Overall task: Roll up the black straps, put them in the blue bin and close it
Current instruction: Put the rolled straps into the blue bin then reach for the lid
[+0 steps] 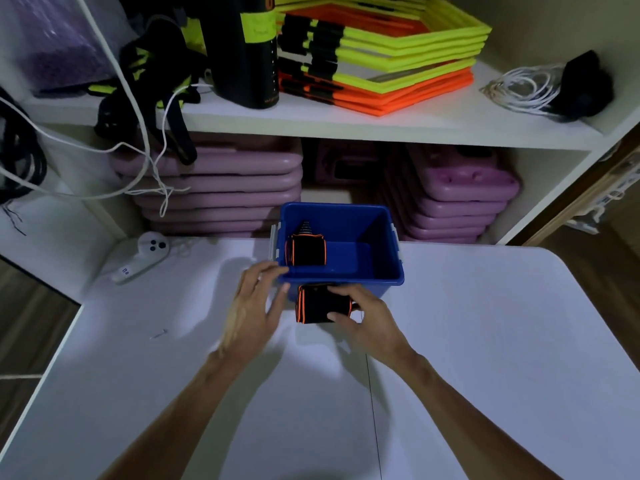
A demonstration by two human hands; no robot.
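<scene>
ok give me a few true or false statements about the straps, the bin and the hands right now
1. One rolled strap already lies inside the blue bin. True.
2. The right hand is empty. False: its fingers grip a second rolled strap just in front of the bin.
3. The bin has its lid on. False: it stands open, and no lid shows.
4. The left hand is open, holding nothing, beside the bin's near left corner. True.
5. The bin sits on the wooden floor. False: it sits at the far edge of the white table.
</scene>
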